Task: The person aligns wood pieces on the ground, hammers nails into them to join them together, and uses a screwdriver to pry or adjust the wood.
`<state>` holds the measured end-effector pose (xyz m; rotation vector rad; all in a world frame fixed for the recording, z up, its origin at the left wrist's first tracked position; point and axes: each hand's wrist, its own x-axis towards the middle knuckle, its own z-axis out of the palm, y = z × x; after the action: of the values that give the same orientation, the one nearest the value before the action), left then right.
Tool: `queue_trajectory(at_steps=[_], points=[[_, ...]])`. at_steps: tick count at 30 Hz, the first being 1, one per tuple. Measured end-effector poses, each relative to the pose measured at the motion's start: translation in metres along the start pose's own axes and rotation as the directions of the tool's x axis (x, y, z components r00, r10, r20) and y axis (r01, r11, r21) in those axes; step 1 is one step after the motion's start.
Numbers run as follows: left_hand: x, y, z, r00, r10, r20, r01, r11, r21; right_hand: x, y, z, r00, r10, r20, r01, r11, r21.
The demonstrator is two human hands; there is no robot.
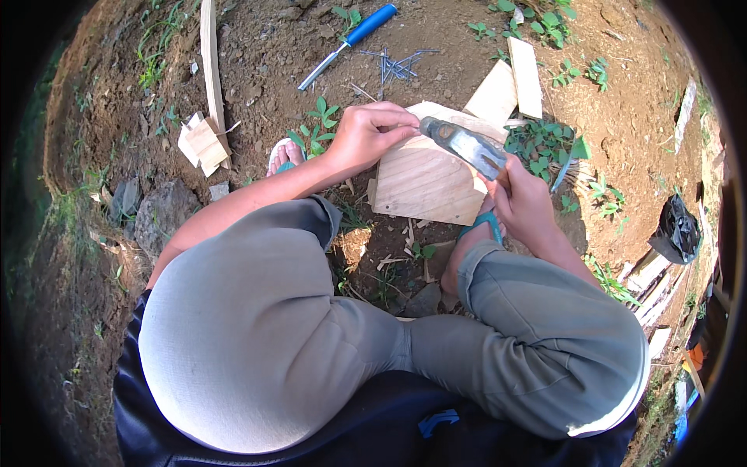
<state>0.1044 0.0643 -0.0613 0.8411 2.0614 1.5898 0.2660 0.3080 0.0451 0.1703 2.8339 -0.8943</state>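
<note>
Pinching, in the head view, with the left fingers (pixel 389 117) — thumb and forefinger brought together by the far edge of the wooden board (pixel 428 187); cannot tell whether on anything thin. Gripping the hammer (pixel 471 148) with the right fingers (pixel 507 187), clamped close to its head, and pointing its striking end just beside the left fingertips. Find the board between both sets of fingers, extending nearer than the left ones. Note loose nails (pixel 397 68) beyond the left fingers, a blue-handled chisel (pixel 372 25) farther off, and pale offcuts (pixel 526 78) beyond the right. For clean strokes, probably best to tap lightly, strike squarely — and hold the left fingertips clear of the hammer's path.
</note>
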Motion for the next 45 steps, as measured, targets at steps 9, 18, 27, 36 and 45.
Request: queue_trajectory(at_steps=[9, 18, 27, 36, 45], points=[[0.001, -0.006, 0.002, 1.0, 0.023, 0.003, -0.023, 1.0, 0.003, -0.002, -0.001, -0.005, 0.995, -0.096, -0.005, 0.096, 0.995, -0.011], [0.0, -0.006, 0.001, 1.0, 0.016, -0.01, -0.016, 1.0, -0.014, 0.003, -0.008, -0.007, 0.999, -0.013, 0.032, 0.012, 1.0, 0.01], [0.001, -0.005, 0.002, 1.0, 0.011, 0.016, -0.01, 1.0, -0.03, 0.003, -0.011, -0.01, 0.996, 0.056, 0.069, -0.058, 0.998, 0.018], [0.0, -0.002, 0.0, 0.998, -0.054, 0.036, 0.055, 0.998, -0.03, 0.004, -0.013, -0.007, 1.0, 0.013, 0.02, -0.013, 1.0, -0.022], [0.0, -0.003, 0.0, 0.999, -0.038, 0.03, 0.039, 0.999, -0.038, 0.004, -0.013, -0.007, 0.999, -0.016, 0.041, 0.017, 0.999, -0.035]])
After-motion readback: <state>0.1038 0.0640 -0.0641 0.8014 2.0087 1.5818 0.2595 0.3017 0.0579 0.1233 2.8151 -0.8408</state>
